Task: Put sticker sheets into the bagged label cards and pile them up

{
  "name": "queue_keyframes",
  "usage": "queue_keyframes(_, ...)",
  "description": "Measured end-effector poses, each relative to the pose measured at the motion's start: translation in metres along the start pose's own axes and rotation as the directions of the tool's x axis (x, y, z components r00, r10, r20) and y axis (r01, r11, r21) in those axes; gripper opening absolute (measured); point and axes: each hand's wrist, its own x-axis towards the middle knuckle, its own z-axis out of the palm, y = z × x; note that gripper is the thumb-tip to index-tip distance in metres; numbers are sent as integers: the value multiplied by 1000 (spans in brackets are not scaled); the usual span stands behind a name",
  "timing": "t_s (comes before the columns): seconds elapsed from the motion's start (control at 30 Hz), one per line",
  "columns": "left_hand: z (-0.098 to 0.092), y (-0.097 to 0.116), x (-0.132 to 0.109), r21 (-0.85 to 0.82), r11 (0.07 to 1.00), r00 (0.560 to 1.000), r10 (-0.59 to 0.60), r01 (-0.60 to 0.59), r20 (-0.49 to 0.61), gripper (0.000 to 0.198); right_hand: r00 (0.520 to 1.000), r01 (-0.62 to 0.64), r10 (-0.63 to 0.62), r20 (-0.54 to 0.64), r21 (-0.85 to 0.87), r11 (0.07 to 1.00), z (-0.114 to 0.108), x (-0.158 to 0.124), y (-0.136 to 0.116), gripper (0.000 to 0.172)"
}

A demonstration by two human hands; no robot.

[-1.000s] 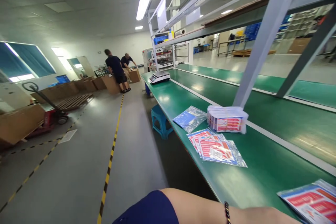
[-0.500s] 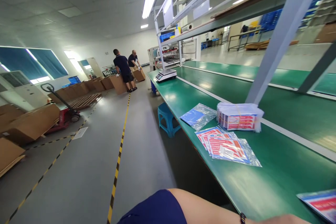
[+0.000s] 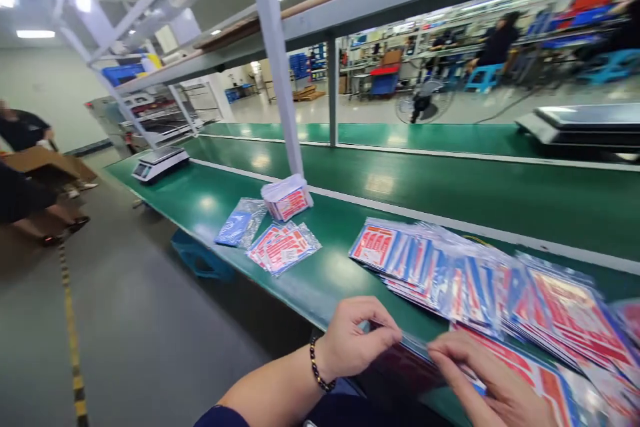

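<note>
My left hand [image 3: 357, 337], with a bead bracelet at the wrist, is curled at the front edge of the green table [image 3: 210, 203], its fingertips pinching the edge of a clear packet [image 3: 520, 363] printed red and blue. My right hand [image 3: 493, 380] lies on the same packet, fingers bent and pressing it. Behind them a long fanned row of similar packets [image 3: 450, 273] is spread along the table.
Further left on the table lie a small pile of packets [image 3: 283, 248], a blue bag [image 3: 239, 221], a wrapped bundle [image 3: 287, 198] by a grey post [image 3: 277, 67], and a scale [image 3: 160, 163]. A blue stool [image 3: 200, 257] stands below. People handle cardboard boxes [image 3: 40, 163] at far left.
The view has swung right from the aisle to the table. Both hands have come into view at the packets; before, only my left forearm showed.
</note>
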Motion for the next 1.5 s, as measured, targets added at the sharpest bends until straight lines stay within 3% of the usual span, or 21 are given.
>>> queue_keyframes(0.1, 3, 0, 0, 16, 1000, 1000, -18, 18, -9, 12, 995, -80, 80, 65, 2, 997, -2, 0, -3, 17)
queue_keyframes(0.17, 5, -2, 0, 3, 1000, 1000, -28, 28, 5, 12, 986, -146, 139, 96, 64, 987, -1, -2, -3, 7)
queue_keyframes(0.2, 6, -3, 1, -8, 999, 999, -34, 34, 16, 12, 981, -177, 167, 101, 100, 979, 0, -4, -3, 2)
queue_keyframes(0.33, 9, -7, 2, -35, 996, 992, -78, 82, 102, 14, 976, -215, 206, 70, 172, 961, 4, -6, -3, 9)
queue_keyframes(0.53, 12, -7, 6, -10, 999, 992, -41, 43, 123, 14, 985, -152, 137, 100, 163, 975, 8, -2, -4, 5)
queue_keyframes(0.77, 14, -8, 12, -14, 1000, 994, 22, -20, 107, 14, 1000, 20, -21, 9, 65, 998, 10, 8, -3, 2)
queue_keyframes(0.87, 12, -10, 14, 9, 999, 997, 42, -42, 71, 15, 997, 73, -73, -1, -40, 997, 11, 9, 2, 15)
queue_keyframes(0.93, 11, -11, 15, 25, 998, 997, 51, -53, 60, 17, 995, 101, -99, 21, -79, 992, 12, 8, 7, 15)
queue_keyframes(1.27, 6, -17, 22, 86, 958, 957, 261, -273, 129, 14, 993, 119, -117, 32, -66, 991, 18, 10, 17, 10)
queue_keyframes(1.33, 6, -16, 22, 64, 972, 968, 215, -225, 127, 14, 993, 116, -113, 44, -74, 991, 20, 10, 17, 15)
queue_keyframes(1.5, 5, -16, 20, -37, 994, 986, -93, 99, 139, 17, 989, 147, -148, -3, -103, 984, 24, 11, 17, 14)
